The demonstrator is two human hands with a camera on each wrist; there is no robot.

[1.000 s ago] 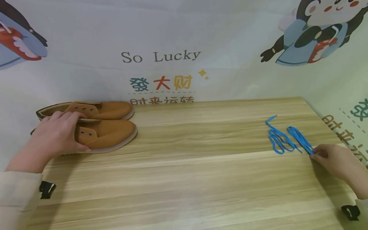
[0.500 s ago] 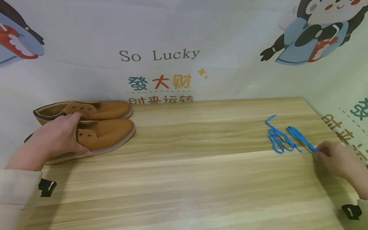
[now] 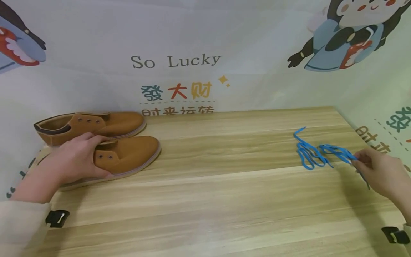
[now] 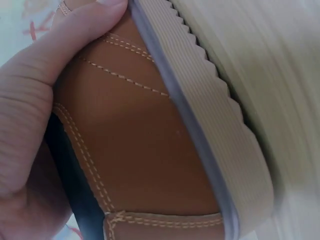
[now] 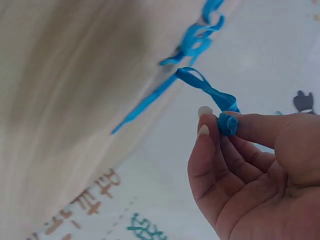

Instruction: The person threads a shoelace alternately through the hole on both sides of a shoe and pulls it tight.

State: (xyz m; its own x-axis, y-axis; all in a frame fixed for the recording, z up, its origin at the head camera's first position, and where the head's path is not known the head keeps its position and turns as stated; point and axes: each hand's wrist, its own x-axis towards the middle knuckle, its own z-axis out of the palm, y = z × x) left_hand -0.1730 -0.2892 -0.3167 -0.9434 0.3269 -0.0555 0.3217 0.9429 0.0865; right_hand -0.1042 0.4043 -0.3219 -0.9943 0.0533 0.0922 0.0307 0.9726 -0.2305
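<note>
Taking 12 o'clock as the far side of the bench [image 3: 208,207]. Grasping near shoe [image 3: 138,151] in left grip [image 3: 75,157], toward 9 o'clock on the bench, with thumb along outer side. Reading its long axis as toe toward 2, heel toward 8. Cannot tell whether sole rests fully down. Seeing far shoe [image 3: 122,123] just beyond, toward 11.

Pinching blue lace [image 3: 345,155] between thumb and fingertips of right grip [image 3: 382,171]; trailing its bundle toward 10, a loose end toward 5. Finding second lace [image 3: 309,151] just beside, toward 9 from right grip, running roughly 11 to 5. Cannot tell if touching.

Judging the wide gap as key: eyelets [image 3: 110,157] well apart from right grip, almost due 9 o'clock. Rating left grip nearer to both shoes, right grip nearer to both laces.
</note>
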